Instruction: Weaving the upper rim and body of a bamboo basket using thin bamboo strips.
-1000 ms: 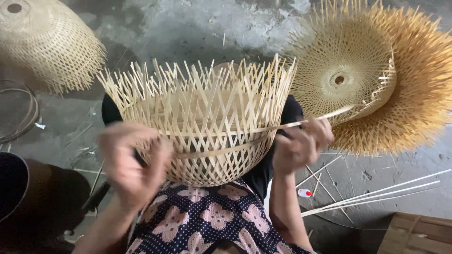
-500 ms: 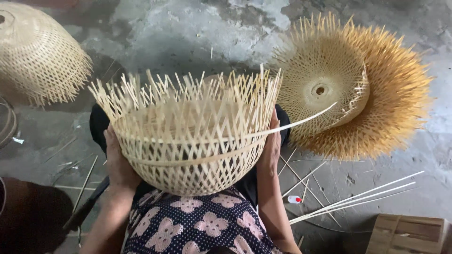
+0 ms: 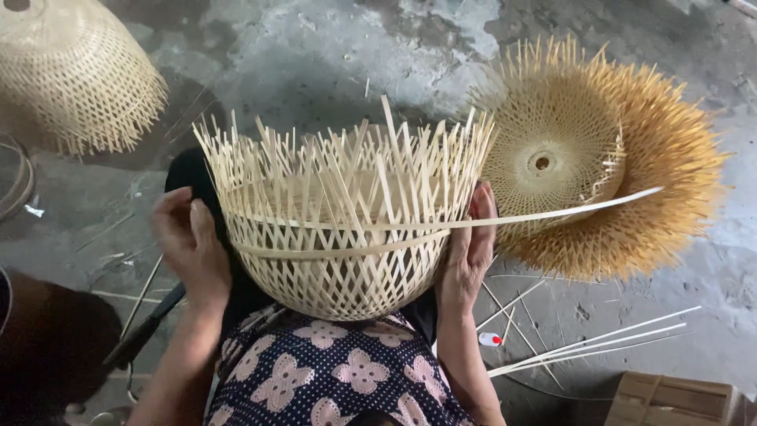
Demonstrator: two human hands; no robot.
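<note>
The half-woven bamboo basket (image 3: 339,229) sits on the person's lap, bowl downward against the flowered cloth (image 3: 347,379), its unfinished stakes bristling upward. A long flat bamboo strip (image 3: 552,211) runs round its upper wall and juts out well past the right-hand fingers, over the stacked basket frames (image 3: 607,158) on the floor.

To do this step well, I'd judge the basket wants steadying evenly from both sides, with the strip kept level against the stakes and snug on the band below, so the weave doesn't gap or ride up.

The left hand (image 3: 189,244) lies flat on the basket's side, fingers together and only gently curved, palm pressed to the weave; it grips nothing. The right hand (image 3: 467,252) cups the opposite wall, fingers close together and nearly straight, tips up by the strip where it leaves the rim. Whether the thumb pins the strip I cannot tell, as it's hidden behind the basket.

Beyond the right fingers loose bamboo splints (image 3: 599,343) lie on the concrete; far off past the left fingers, another overturned basket (image 3: 71,71).
</note>
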